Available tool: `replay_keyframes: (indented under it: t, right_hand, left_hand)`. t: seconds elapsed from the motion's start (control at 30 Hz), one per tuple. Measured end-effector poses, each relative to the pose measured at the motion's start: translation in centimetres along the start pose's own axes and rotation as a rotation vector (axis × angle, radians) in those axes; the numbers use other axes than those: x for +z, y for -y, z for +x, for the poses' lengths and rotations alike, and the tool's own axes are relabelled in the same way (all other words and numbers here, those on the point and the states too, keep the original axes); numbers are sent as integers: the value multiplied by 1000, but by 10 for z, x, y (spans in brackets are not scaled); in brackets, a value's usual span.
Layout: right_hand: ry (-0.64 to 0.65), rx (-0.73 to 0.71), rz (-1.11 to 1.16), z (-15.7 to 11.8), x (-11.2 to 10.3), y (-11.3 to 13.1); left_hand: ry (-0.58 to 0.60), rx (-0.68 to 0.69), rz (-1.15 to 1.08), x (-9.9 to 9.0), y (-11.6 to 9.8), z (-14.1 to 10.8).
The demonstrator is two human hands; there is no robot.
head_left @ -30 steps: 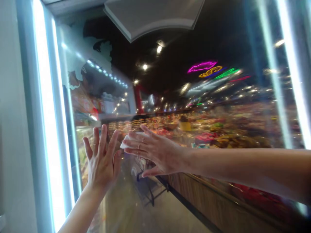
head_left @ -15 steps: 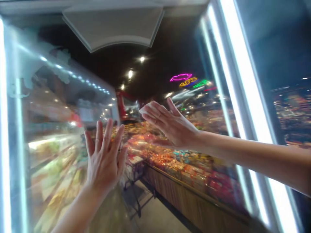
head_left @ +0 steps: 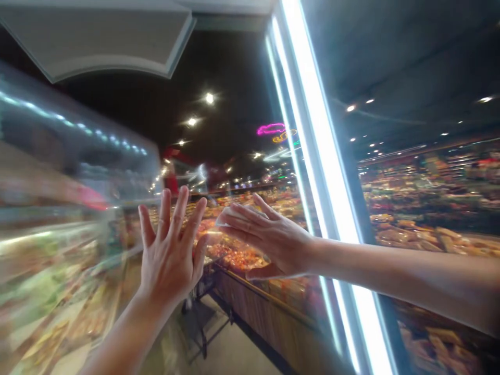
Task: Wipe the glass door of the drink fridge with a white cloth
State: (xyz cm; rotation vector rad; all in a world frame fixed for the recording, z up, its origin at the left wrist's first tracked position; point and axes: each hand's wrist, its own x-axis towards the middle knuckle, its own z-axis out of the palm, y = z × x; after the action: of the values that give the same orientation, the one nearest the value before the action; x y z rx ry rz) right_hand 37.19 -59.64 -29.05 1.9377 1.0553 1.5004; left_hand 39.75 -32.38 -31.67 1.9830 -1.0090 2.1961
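My left hand (head_left: pixel 170 255) is raised with its fingers spread and nothing in it, palm facing away from me. It appears flat against a clear glass pane, though the contact itself is hard to see. To its right, my right hand (head_left: pixel 273 234) lies tilted with its fingers stretched out to the left. A piece of white cloth (head_left: pixel 223 216) pokes out beyond those fingertips, pressed under the hand; most of it is hidden. Behind the right forearm run bright light strips (head_left: pixel 312 130) along a frame edge.
Beyond the glass, a shopping cart (head_left: pixel 203 333) stands beside a wood-sided display counter (head_left: pixel 258 307) heaped with packaged goods. Blurred produce shelves (head_left: pixel 42 281) line the left. A pale panel (head_left: pixel 105 36) hangs overhead, and neon signs (head_left: pixel 271 129) glow far back.
The view has swung right, so the light strips and overhead panel sit further left. My right hand has come lower with the white cloth; my left hand stays spread.
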Motion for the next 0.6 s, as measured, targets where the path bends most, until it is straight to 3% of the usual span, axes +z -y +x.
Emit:
replay_keyframes:
  t: [0.17, 0.33, 0.5, 0.6]
  right_hand:
    - [-66, 189, -111, -17, -11, -32]
    - [-66, 39, -52, -13, -14, -40]
    - [-102, 192, -91, 8, -14, -41]
    - [-94, 51, -20, 22, -7, -27]
  left_hand:
    - [10, -20, 15, 10, -21, 17]
    - [30, -12, 59, 11, -24, 27]
    - [29, -19, 109, 2, -14, 30]
    - [27, -11, 123, -7, -4, 28]
